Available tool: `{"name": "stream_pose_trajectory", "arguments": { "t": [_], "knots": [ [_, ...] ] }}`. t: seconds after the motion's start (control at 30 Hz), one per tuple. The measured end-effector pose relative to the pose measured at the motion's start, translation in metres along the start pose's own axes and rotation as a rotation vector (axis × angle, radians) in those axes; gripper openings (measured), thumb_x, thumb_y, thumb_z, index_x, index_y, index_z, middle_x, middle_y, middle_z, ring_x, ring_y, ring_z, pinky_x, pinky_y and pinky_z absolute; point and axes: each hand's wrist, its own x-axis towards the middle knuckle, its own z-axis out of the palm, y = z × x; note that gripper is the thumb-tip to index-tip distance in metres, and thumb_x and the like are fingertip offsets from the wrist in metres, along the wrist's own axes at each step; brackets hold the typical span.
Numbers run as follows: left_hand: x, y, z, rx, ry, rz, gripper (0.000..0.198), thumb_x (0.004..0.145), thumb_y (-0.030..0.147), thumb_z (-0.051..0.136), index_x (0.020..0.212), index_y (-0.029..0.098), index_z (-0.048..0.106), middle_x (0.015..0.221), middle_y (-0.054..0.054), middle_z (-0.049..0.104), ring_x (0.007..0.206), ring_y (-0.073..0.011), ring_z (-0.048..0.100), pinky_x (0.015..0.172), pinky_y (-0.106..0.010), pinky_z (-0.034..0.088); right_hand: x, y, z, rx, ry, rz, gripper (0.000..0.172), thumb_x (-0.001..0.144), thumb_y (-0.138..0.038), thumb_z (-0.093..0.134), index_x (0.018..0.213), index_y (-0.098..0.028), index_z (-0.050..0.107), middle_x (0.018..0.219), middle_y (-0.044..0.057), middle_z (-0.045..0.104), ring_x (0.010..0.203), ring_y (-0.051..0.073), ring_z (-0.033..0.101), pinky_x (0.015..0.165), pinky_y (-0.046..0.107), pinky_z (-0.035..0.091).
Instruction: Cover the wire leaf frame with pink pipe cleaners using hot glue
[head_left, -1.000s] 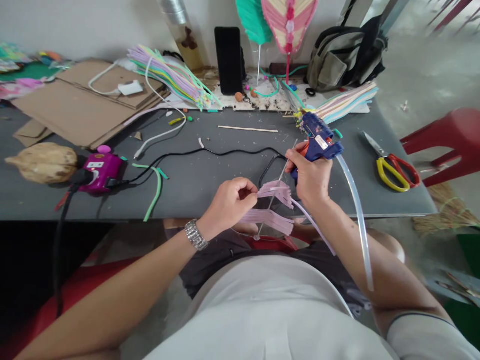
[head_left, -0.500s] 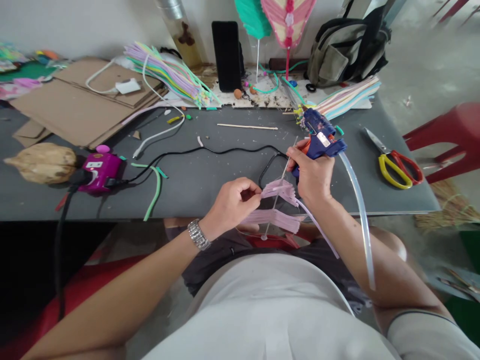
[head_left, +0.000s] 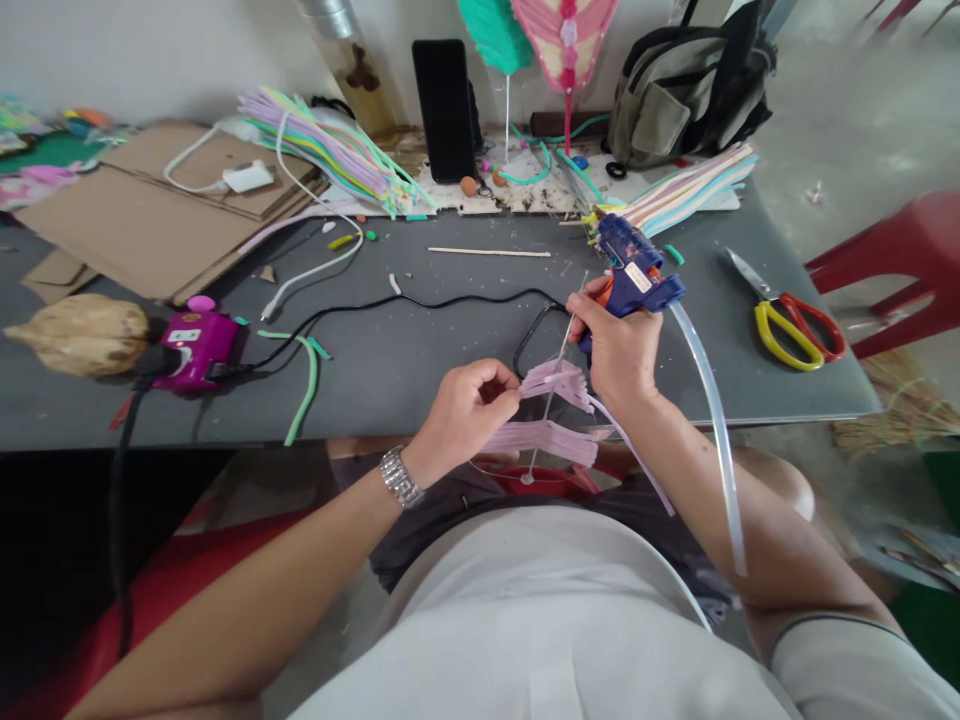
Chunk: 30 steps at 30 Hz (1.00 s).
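My left hand (head_left: 472,405) is closed in a pinch at the left end of the upper lilac strip piece (head_left: 559,383), just over the table's front edge. My right hand (head_left: 624,350) grips a blue glue gun (head_left: 637,275), its nozzle end pointing up and away from me. A long clear glue stick (head_left: 705,390) trails from the gun. Between the right thumb and fingertips runs a thin pale stick (head_left: 548,405), slanting down toward my lap. Lower on that stick lies a second band of lilac strips (head_left: 547,440). One loose lilac strip (head_left: 634,455) hangs beside my right forearm.
Scissors (head_left: 795,325) lie at the right. A purple power adapter (head_left: 197,345) with black cables sits at the left, near cardboard sheets (head_left: 142,215). A phone (head_left: 444,110) stands at the back between bundles of coloured strips (head_left: 330,145); a bag (head_left: 660,110) is behind.
The whole view has shifted slightly, with the background things a little to the left. Both hands keep the same grips, and the lilac pieces stay almost in place.
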Motion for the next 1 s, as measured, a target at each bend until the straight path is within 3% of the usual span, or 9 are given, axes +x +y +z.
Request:
{"name": "stream_pose_trajectory", "arguments": {
  "t": [0.23, 0.53, 1.0],
  "knots": [
    [0.0005, -0.0014, 0.0047, -0.029, 0.029, -0.007, 0.013, 0.081, 0.024, 0.058, 0.072, 0.017, 0.065, 0.059, 0.003, 0.058, 0.053, -0.0104, 0.048, 0.051, -0.022, 0.037, 0.0004, -0.0019, 0.0002, -0.009, 0.017, 0.01, 0.017, 0.069, -0.018, 0.074, 0.076, -0.023, 0.059, 0.058, -0.009, 0.056, 0.043, 0.009, 0.049, 0.044, 0.024, 0.043],
    [-0.0045, 0.0003, 0.0076, 0.018, 0.044, 0.026, 0.01, 0.082, 0.023, 0.062, 0.08, 0.017, 0.069, 0.065, 0.0, 0.067, 0.057, -0.0121, 0.055, 0.054, -0.023, 0.042, 0.0013, -0.0007, -0.0025, -0.038, 0.032, 0.029, 0.021, 0.07, -0.024, 0.076, 0.076, -0.024, 0.056, 0.058, -0.009, 0.054, 0.043, 0.009, 0.049, 0.044, 0.024, 0.044],
    [-0.0007, 0.0033, 0.0079, 0.013, 0.021, -0.005, 0.013, 0.081, 0.023, 0.059, 0.071, 0.017, 0.066, 0.061, 0.002, 0.063, 0.055, -0.0113, 0.053, 0.053, -0.023, 0.039, 0.0006, -0.0018, -0.0013, -0.04, 0.02, 0.04, 0.018, 0.069, -0.02, 0.074, 0.075, -0.024, 0.058, 0.058, -0.008, 0.057, 0.043, 0.008, 0.05, 0.044, 0.024, 0.043]
  ]
}}
